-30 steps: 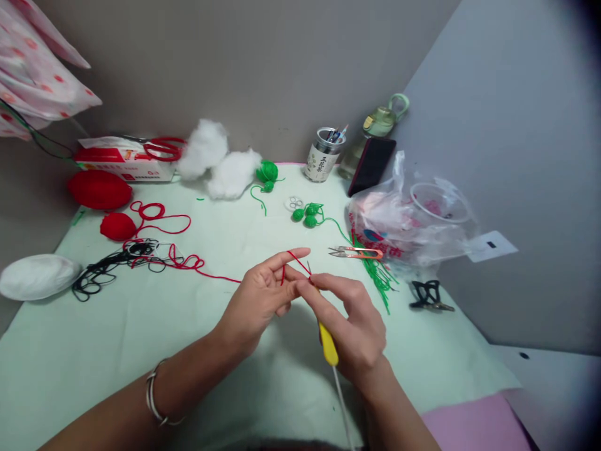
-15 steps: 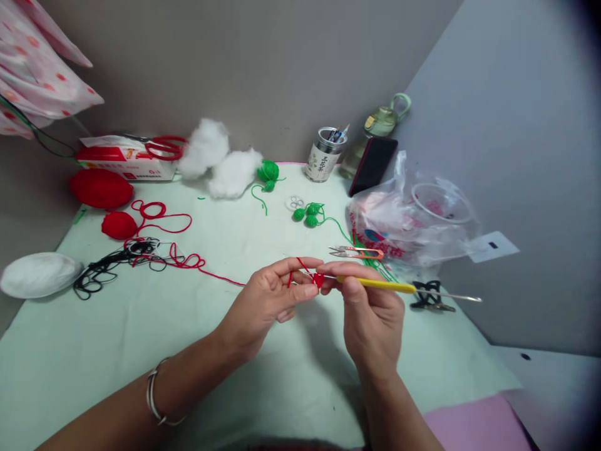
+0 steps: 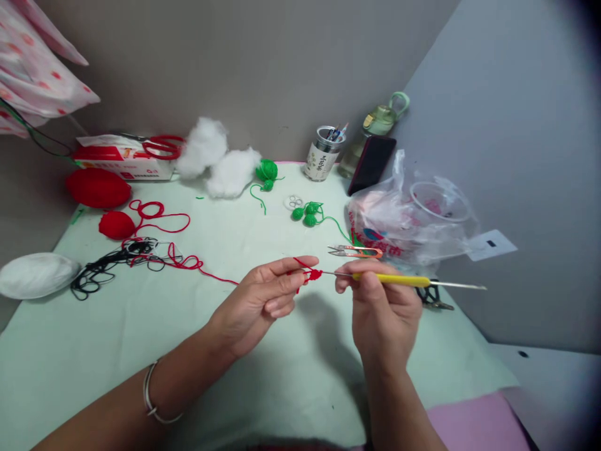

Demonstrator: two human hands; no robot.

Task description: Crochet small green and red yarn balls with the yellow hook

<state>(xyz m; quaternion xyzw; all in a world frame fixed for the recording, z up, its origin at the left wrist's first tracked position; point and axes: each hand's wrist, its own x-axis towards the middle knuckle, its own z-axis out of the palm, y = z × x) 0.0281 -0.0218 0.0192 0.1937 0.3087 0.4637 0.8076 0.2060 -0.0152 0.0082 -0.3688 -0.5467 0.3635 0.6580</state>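
Note:
My left hand (image 3: 263, 300) pinches a small red crocheted piece (image 3: 315, 274) between thumb and fingers, with red yarn looped over its index finger. That yarn (image 3: 218, 277) trails left across the table. In my right hand (image 3: 385, 307) is a crochet hook with a yellow handle (image 3: 404, 280), held nearly level. Its thin left tip reaches the red piece, and its other metal end points right. Orange-handled thread snips (image 3: 357, 252) lie just beyond my hands.
Red yarn balls (image 3: 98, 188), tangled black yarn (image 3: 113, 260) and white yarn (image 3: 40, 275) lie left. Farther back are white stuffing (image 3: 233, 173), green crocheted balls (image 3: 310, 215), a pen can (image 3: 323, 156), a phone (image 3: 373, 164) and a plastic bag (image 3: 408, 219).
My right hand and the hook have moved right, away from my left hand. More of the hook's shaft and the red piece now shows. My left hand has shifted slightly left.

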